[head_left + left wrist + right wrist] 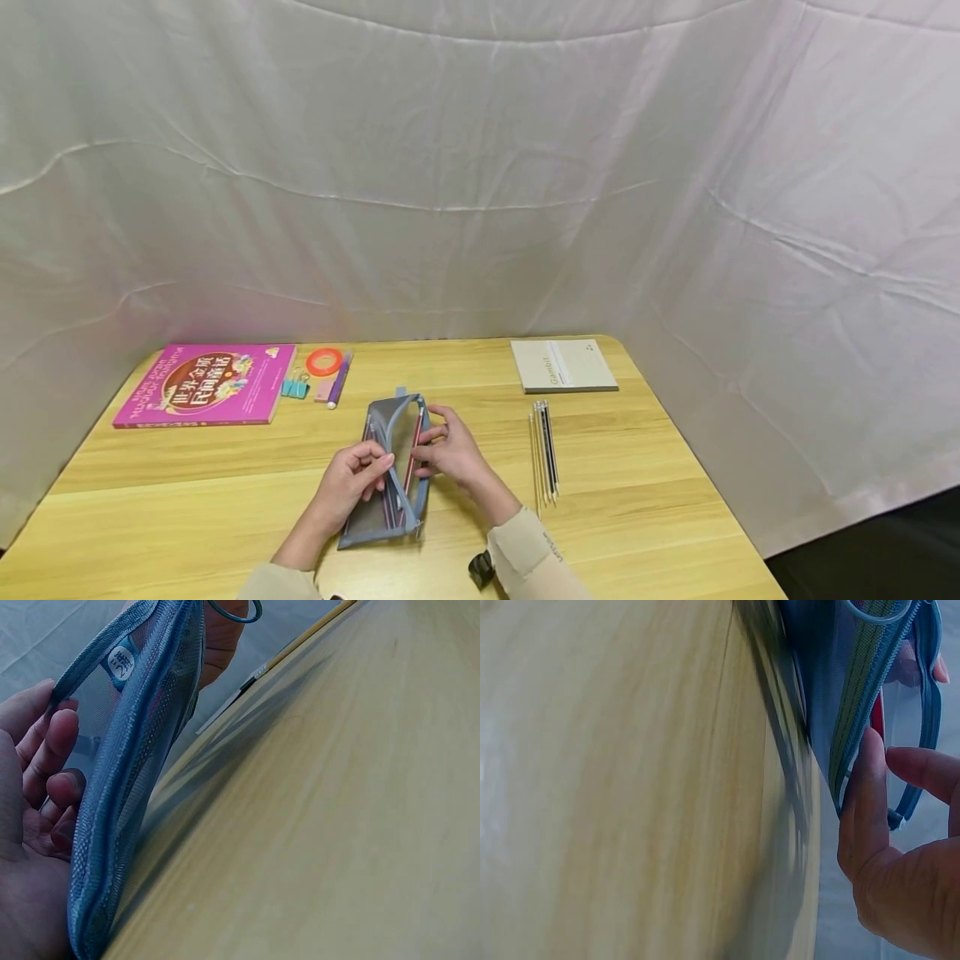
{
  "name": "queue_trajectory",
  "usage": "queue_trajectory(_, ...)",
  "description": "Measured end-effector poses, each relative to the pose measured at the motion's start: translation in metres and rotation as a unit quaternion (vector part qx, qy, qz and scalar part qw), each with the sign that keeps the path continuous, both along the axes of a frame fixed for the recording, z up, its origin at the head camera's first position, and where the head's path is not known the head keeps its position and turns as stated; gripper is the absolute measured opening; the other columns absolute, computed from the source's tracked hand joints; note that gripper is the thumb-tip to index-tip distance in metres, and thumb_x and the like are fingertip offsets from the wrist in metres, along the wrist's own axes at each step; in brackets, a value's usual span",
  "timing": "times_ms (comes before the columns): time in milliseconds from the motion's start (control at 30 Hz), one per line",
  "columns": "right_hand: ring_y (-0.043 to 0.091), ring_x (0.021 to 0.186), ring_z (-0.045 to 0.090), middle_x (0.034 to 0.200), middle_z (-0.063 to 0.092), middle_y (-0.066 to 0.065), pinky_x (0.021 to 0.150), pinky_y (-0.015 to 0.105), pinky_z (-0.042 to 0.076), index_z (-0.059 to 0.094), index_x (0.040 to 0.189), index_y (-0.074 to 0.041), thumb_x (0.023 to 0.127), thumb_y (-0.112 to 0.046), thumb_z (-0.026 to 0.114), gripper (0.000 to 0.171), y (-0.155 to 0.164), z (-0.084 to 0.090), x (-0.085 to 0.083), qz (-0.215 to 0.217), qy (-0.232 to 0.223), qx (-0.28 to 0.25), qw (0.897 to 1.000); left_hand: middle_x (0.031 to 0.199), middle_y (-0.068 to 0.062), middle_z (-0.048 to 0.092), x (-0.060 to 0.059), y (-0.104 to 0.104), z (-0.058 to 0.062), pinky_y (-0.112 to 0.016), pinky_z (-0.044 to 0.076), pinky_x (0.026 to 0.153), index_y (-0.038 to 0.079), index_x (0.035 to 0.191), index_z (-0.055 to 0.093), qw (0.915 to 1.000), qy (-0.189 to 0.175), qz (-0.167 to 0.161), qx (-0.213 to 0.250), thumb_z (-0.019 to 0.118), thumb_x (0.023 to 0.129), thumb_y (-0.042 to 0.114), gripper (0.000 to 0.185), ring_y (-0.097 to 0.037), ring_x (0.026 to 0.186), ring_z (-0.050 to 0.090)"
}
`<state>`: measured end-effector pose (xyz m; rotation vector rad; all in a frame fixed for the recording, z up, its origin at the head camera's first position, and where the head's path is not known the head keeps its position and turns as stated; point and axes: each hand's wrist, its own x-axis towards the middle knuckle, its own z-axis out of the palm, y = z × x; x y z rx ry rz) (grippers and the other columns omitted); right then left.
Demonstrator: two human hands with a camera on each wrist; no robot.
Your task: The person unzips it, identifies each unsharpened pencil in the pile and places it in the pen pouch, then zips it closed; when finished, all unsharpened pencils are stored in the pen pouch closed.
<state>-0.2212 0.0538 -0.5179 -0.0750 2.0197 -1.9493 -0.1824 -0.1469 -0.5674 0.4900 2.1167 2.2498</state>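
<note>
Fingers of the left hand [351, 482] curl over the left rim of a blue-grey mesh pencil case [390, 475], pinching it, while the right hand [450, 450] grips the opposite rim with thumb and fingertips, holding the zipped mouth apart. Between the two hands the see-through pouch lies lengthwise on the wooden table [637, 517], its blue zipper [922, 712] undone and red pencils [411, 454] showing inside. Just right of the right hand's fingers, a bundle of loose pencils [545, 450] lies apart from the case, with a grey notebook [562, 365] beyond. Far left of the left fingers sit a pink book [202, 385], binder clips [295, 387] and an orange tape roll [324, 362]. Bare tabletop runs from both wrists to the near edge.
</note>
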Motion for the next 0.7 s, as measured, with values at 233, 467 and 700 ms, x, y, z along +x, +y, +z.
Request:
queue_trajectory(233,0.022,0.075,0.069,0.111,0.064,0.019,0.063,0.040,0.064,0.039,0.155,-0.007,0.084,0.010,0.077,0.082,0.004,-0.001,0.000,-0.005,0.008,0.014,1.000,0.064,0.007,0.058,0.000,0.001,0.000,-0.026,0.041,0.043,-0.007,0.089,0.060,1.0000,0.001,-0.003,0.003,0.061,0.103,0.007,0.020,-0.002,0.050,0.046)
queue_trajectory(467,0.022,0.075,0.069,0.110,0.066,0.020,0.062,0.038,0.063,0.043,0.151,-0.001,0.082,0.011,0.074,0.077,0.010,0.001,-0.002,-0.022,0.025,0.023,0.999,0.064,0.006,0.058,0.000,0.000,0.000,-0.027,0.040,0.041,-0.007,0.088,0.060,0.9999,0.009,-0.002,0.010,0.060,0.103,0.004,0.019,-0.004,0.049,0.045)
queue_trajectory(700,0.024,0.076,0.070,0.109,0.065,0.019,0.063,0.038,0.063,0.051,0.144,0.001,0.085,0.010,0.073,0.064,0.016,-0.002,-0.003,-0.038,0.027,0.047,0.998,0.064,0.008,0.058,0.001,0.000,0.000,-0.025,0.041,0.042,-0.008,0.088,0.060,0.9999,0.008,0.002,0.014,0.059,0.103,0.004,0.019,-0.001,0.050,0.046)
